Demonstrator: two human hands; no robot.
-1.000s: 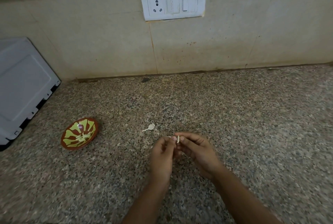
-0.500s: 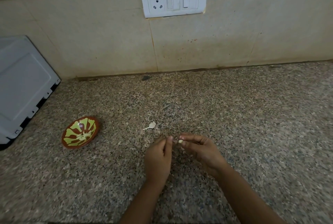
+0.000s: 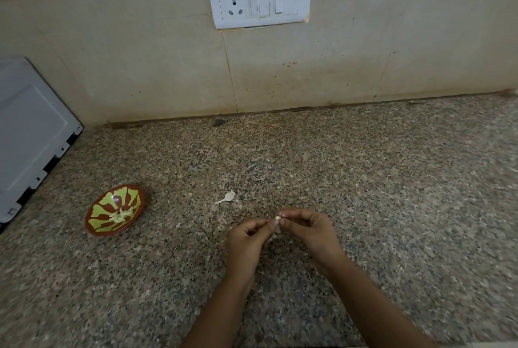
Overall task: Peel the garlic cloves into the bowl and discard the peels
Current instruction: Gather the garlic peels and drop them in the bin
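- A person's right hand (image 3: 311, 232) pinches a small pale garlic clove (image 3: 277, 218) between thumb and fingertips, just above the speckled granite surface (image 3: 378, 179), well to the right of the bowl (image 3: 95, 225).
- The left hand (image 3: 246, 238) meets it from the bowl's side. Its fingers are curled in, and thumb and forefinger close narrowly on the clove's near end. Whether they also hold a strip of skin cannot be told.
- Half a second ago the left fingers stood straighter and pointed up at the clove; now they are bent, knuckles uppermost. A second ago the clove showed as an upright sliver; now only a rounded tip shows between the two hands.
- Both hands keep nearly the same place to the right of the bowl as in the earlier pictures.
- The red bowl with yellow-green petal pattern sits tilted on the surface, and peeled cloves (image 3: 122, 216) lie at its centre, unchanged.
- A scrap of white garlic peel (image 3: 227, 197) lies on the surface, right of the bowl and between it and the hands, where it lay before.
- A white appliance (image 3: 30, 134) stands left of the bowl, and a white switch plate (image 3: 259, 1) is on the tiled wall beyond it to the right.
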